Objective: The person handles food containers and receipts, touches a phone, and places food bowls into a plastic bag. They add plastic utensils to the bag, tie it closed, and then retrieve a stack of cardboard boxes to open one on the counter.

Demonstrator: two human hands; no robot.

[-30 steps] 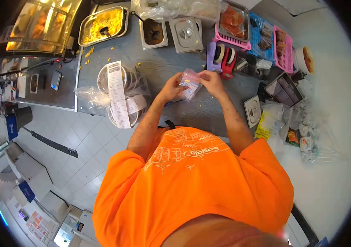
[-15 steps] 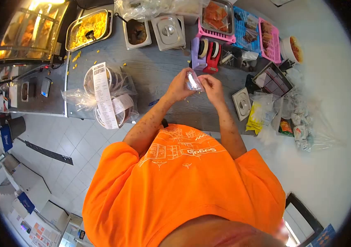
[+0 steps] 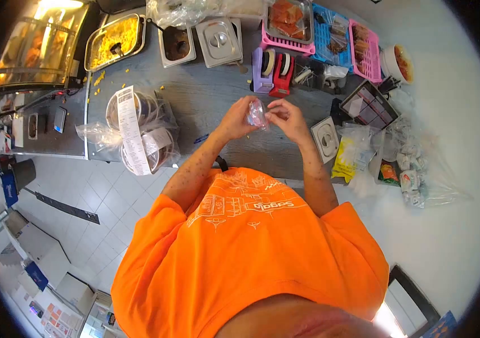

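Over the dark counter [image 3: 195, 107], my left hand [image 3: 238, 119] is closed around a small clear plastic bag [image 3: 257, 116], which shows some pinkish colour and glare. Its contents are too blurred to name. On the other side, my right hand [image 3: 289, 120] has its thumb and fingers bent in a pinch at the bag's right edge. Just beyond my hands stand a purple tape dispenser [image 3: 261, 79] and a red tape dispenser [image 3: 282, 84]. To the left, a clear carrier bag [image 3: 169, 121] holds round tubs, with a long printed receipt [image 3: 133, 129] lying across it.
At the back are a tray of yellow food [image 3: 115, 42], a metal container [image 3: 177, 48], a steel lid [image 3: 219, 42] and a pink basket [image 3: 365, 50]. A tablet [image 3: 369, 106], another steel lid [image 3: 325, 139] and a yellow packet [image 3: 346, 160] sit right. A pen [image 3: 201, 138] lies near the front edge.
The small plastic bag has turned and bunched up in my left hand. My right fingers have shifted slightly along its edge. The whole view has moved a little, so the counter items appear further left.
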